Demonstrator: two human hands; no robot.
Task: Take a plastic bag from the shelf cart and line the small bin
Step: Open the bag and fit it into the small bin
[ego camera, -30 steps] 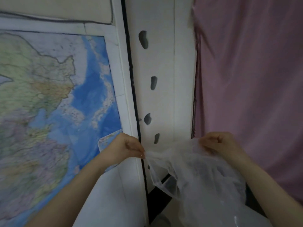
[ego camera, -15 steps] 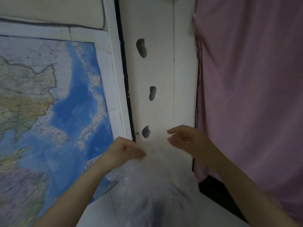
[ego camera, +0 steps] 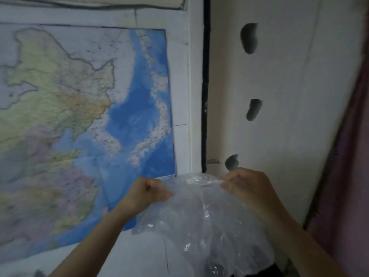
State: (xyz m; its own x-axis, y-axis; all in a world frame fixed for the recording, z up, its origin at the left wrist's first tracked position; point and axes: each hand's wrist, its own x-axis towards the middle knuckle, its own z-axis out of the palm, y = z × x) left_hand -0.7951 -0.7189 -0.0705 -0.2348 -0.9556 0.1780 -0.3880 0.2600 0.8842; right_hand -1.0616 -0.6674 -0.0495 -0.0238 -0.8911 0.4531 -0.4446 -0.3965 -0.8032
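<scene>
A clear, crinkled plastic bag hangs in front of me, puffed out and drooping toward the bottom edge of the view. My left hand pinches its upper left edge with closed fingers. My right hand grips the upper right edge, and the rim is stretched between the two hands. The small bin and the shelf cart are out of view.
A large wall map covers the wall on the left. A white panel with dark kidney-shaped cut-outs stands straight ahead, beside a black vertical strip. A pink curtain hangs at the right.
My right hand, loose above the bag half a second ago, has closed on the bag's rim. The view has swung to the left, showing more map and less curtain.
</scene>
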